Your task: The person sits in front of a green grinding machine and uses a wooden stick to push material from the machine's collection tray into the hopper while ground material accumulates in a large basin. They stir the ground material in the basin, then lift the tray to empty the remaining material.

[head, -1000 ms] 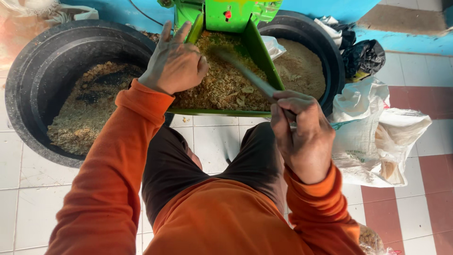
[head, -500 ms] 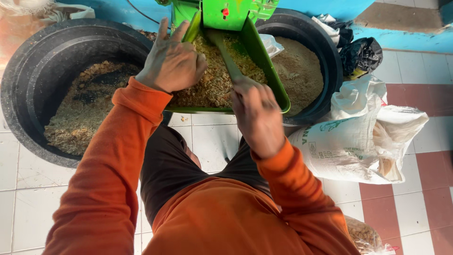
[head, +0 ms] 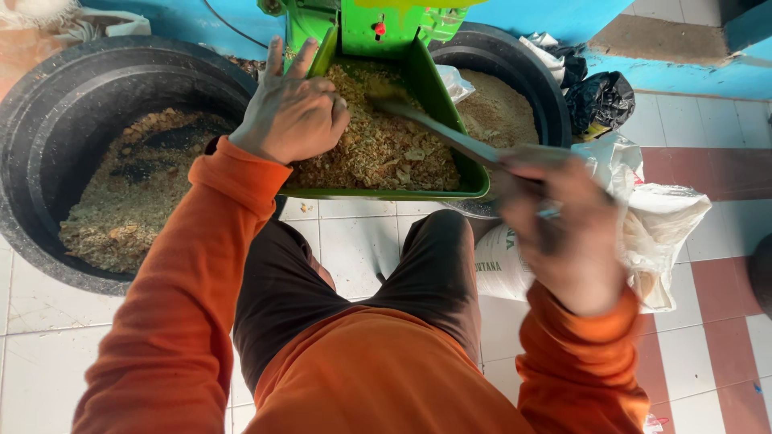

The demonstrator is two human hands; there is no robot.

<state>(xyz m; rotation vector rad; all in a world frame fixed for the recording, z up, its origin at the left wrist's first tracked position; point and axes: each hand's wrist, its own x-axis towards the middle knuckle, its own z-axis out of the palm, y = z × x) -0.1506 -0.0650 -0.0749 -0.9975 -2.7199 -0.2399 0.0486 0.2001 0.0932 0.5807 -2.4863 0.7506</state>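
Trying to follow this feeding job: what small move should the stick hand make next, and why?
Probably push the stick forward toward the machine's throat: its tip sits in the heaped chaff in the green tray, gripped by the right hand, while the left hand rests on the pile.

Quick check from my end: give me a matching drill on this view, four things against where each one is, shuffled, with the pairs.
Things:
1. left hand
2. right hand
3. big black tub
4. white sack

Places:
A. on the tiles, right of the green tray
B. gripping a stick that reaches into the tray
C. resting on the tray's chopped feed
D. left of the tray, partly filled

Pairs: 1-C, 2-B, 3-D, 4-A
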